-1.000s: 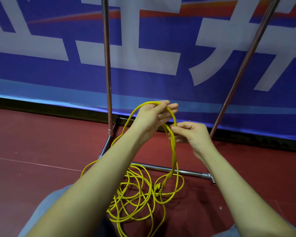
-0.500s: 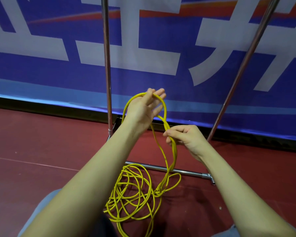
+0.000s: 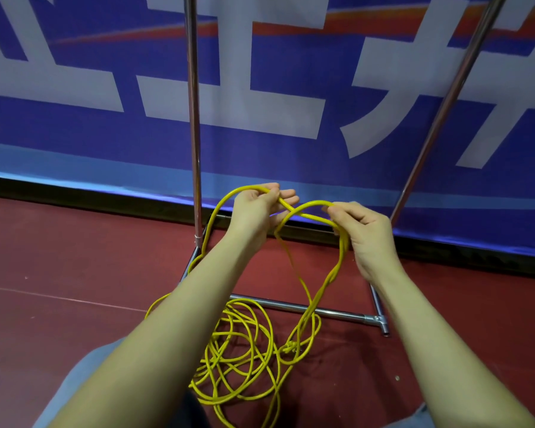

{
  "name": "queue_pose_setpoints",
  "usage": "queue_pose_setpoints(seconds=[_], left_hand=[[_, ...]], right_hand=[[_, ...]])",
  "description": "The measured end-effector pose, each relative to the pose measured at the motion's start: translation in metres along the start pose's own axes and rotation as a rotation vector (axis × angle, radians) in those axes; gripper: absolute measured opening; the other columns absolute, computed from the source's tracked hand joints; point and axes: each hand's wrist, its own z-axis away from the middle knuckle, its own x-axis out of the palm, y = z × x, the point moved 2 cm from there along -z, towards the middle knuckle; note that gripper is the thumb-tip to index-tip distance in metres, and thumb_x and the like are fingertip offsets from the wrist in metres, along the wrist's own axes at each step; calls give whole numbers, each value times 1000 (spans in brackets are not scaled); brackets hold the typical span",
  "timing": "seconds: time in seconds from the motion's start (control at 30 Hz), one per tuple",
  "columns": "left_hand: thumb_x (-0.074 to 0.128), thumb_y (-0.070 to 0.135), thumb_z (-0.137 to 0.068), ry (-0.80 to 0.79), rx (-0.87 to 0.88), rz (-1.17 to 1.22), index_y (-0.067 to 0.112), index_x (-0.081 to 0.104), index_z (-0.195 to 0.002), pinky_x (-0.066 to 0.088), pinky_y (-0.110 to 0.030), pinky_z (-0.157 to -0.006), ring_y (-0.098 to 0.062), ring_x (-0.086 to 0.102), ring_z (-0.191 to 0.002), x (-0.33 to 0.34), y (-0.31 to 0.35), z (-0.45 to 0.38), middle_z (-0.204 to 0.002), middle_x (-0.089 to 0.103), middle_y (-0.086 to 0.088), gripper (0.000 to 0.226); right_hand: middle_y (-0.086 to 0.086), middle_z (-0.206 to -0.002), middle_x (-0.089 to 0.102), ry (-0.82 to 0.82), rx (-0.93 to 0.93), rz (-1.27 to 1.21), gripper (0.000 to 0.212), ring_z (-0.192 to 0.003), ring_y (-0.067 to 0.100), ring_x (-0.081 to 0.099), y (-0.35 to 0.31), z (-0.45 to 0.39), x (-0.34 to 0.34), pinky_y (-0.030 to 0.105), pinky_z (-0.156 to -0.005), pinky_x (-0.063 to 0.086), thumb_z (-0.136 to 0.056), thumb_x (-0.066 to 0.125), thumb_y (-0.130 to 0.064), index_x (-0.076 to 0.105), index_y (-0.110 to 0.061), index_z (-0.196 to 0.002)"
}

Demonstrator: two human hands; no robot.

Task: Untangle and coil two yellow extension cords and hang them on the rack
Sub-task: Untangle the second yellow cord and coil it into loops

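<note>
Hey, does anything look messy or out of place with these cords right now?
Yes. Most of the yellow cord lies in a loose, crisscrossed tangle on the red floor by the rack, with a small knot at its right edge, below the loop both hands hold.

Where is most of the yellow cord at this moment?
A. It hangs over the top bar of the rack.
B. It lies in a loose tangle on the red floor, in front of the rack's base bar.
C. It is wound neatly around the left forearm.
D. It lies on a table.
B: the tangle of yellow cord lies on the red floor before the rack's base bar, while the left hand and the right hand hold only a few raised loops.
</note>
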Motion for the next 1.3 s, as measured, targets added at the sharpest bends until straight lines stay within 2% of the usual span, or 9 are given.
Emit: queue_pose_setpoints(seconds=[0.23,0.37,0.43,0.57,0.67,0.77,0.9,1.07,1.3], left_hand=[[43,2,-99,11,-32,114,2,49,-100,59,-30,-59,-21,69,-77,-7,3,-2,-94,65,-16,6],[43,1,-99,84,-59,223,-5,49,-103,58,-31,-62,-28,66,-90,-8,1,-2,-103,61,-20,10],[43,2,-99,118,-101,241,-5,51,-93,56,-32,-67,-32,63,-103,-7,0,-1,-101,62,-20,13],[36,9,-102,12,-181,230,3,50,-95,54,-36,-73,-33,59,-109,7,6,4,-127,55,-24,17],[35,10,-102,-43,-186,363,4,51,-93,58,-38,-67,-34,55,-116,16,18,10,-131,54,-23,19],[36,11,-102,-57,-167,445,3,51,-93,54,-39,-77,-34,55,-118,16,29,14,-130,55,-22,20],[36,15,-103,-56,-137,474,4,52,-97,50,-37,-87,-29,54,-121,12,27,13,-128,56,-18,20],[43,6,-98,-232,-110,44,3,50,-110,52,-27,-84,-17,65,-95,21,-9,20,-103,65,-10,13],[37,2,-100,-167,-93,135,0,46,-118,55,-27,-79,-22,67,-92,20,0,19,-127,56,-25,21]], right_hand=[[-1,-57,49,33,54,-315,15,-49,9,40,0,-12,-17,19,-49,35,-92,53,-7,66,-4,-84],[-4,-45,41,-33,121,-297,38,-47,8,34,6,-6,-15,21,-52,29,-83,55,-31,59,-17,-48],[-5,-45,42,-44,122,-170,41,-48,8,37,11,-3,-19,22,-57,31,-81,65,-27,54,-19,-43],[-3,-77,65,-204,135,81,12,-72,6,59,26,0,-21,19,-75,45,-81,67,-2,67,-13,-84],[4,-103,67,-434,209,227,28,-93,7,61,41,7,-14,12,-87,45,-81,66,1,65,-8,-108],[-1,-97,70,-491,193,291,18,-90,-2,61,45,12,-4,8,-85,42,-85,64,-5,69,-9,-103],[1,-81,72,-369,129,275,9,-79,1,63,41,10,1,11,-81,44,-85,66,-11,74,-7,-83],[-7,-64,68,-281,155,162,7,-60,-3,59,36,8,4,7,-64,44,-83,66,0,71,5,-83],[3,-73,73,-307,339,-17,11,-67,9,68,43,11,2,18,-65,54,-87,60,-6,70,-3,-89]])
